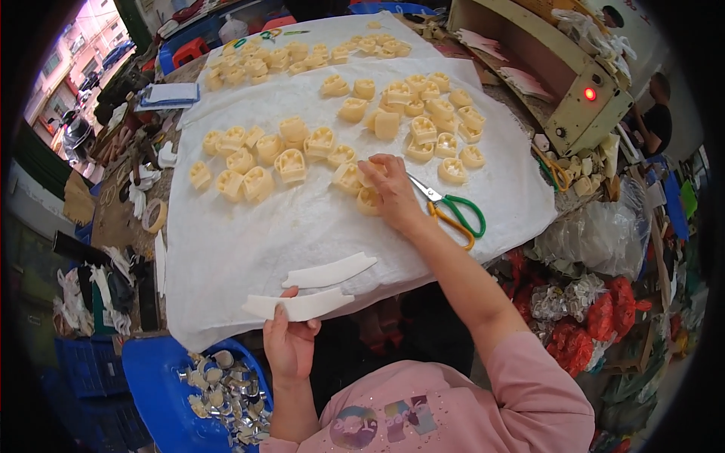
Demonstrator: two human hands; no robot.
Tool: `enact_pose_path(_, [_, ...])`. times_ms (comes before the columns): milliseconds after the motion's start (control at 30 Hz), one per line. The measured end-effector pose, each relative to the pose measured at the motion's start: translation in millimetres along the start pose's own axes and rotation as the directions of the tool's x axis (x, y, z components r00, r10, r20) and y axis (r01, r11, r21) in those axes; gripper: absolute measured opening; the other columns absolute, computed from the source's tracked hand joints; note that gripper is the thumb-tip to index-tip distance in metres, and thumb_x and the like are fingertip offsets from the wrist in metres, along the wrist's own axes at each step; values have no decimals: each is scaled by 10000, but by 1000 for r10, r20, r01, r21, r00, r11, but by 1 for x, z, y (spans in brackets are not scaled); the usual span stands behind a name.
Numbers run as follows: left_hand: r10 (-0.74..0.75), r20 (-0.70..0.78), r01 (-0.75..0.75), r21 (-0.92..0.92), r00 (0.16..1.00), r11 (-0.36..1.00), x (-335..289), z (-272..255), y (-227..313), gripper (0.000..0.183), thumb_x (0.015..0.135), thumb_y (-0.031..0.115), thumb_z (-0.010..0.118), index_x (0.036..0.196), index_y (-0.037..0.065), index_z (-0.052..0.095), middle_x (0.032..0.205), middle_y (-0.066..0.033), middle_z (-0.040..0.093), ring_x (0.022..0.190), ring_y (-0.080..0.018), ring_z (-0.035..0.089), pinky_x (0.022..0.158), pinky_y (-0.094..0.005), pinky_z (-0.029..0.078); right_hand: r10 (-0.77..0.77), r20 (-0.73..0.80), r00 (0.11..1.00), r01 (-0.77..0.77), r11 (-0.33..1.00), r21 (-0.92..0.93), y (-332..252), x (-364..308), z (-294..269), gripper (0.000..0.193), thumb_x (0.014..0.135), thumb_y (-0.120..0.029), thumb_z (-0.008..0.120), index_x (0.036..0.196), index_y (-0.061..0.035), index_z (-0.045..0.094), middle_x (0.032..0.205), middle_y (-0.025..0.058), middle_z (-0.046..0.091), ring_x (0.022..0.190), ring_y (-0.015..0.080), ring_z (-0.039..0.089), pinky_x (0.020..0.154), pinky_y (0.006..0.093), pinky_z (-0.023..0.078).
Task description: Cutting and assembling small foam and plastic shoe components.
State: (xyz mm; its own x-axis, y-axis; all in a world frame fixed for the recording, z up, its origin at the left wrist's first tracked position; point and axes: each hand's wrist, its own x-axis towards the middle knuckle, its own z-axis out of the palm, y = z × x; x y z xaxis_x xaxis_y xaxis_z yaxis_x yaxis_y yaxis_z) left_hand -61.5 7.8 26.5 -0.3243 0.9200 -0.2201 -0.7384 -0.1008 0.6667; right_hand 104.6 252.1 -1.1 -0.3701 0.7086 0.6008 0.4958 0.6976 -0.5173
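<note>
Between the thumb and fingers of my left hand, at the near edge of the table, is a curved white strip with notched ends. A second white strip lies flat on the cloth just beyond it. My right hand reaches out to the middle of the table, its fingers closed over a cream moulded piece, partly hidden by them. Similar cream pieces, hollow and rounded, touch or surround it. Beside my right wrist lie scissors with one green and one yellow handle.
Cream pieces sit in groups on the white cloth. Lower left, a blue tub holds silvery and cream pieces. A machine with a red light stands at the far right, plastic bags below it. A tape roll lies left.
</note>
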Motion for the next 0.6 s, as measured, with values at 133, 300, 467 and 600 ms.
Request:
enact_pose_path(133, [-8,0,8,8,1000,1000,-2,4,1,352,967,240,428,1180,-26,517,877,-103,588,696,-169,547,588,-282,425,-172,276,946,262,905,-335,-13,16,-21,462,690,23,565,1134,-104,578,1110,123,512,1051,313,463,888,339,427])
enact_pose_path(300, [-28,-7,28,-4,1000,1000,-5,4,-1,361,973,232,408,1188,-41,506,847,-99,588,682,-168,547,589,-285,426,442,433,786,-477,878,-32,-24,39,-45,405,771,13,522,1162,-86,561,1087,113,580,950,239,553,821,295,451])
enact_pose_path(467, [-56,60,55,16,997,998,-5,1,-4,357,979,253,398,1209,0,502,924,-99,587,722,-170,532,612,-283,418,639,71,766,-575,631,520,7,11,-44,398,850,-13,495,1243,-72,504,1064,86,604,893,156,586,797,276,464])
enact_pose_path(600, [-39,33,40,-17,999,999,-3,8,-8,384,978,248,396,1249,-14,469,960,-104,577,738,-168,529,624,-291,418,541,126,832,-499,628,597,-13,-14,-56,440,868,10,507,1298,-63,452,1046,73,603,887,138,588,810,267,468])
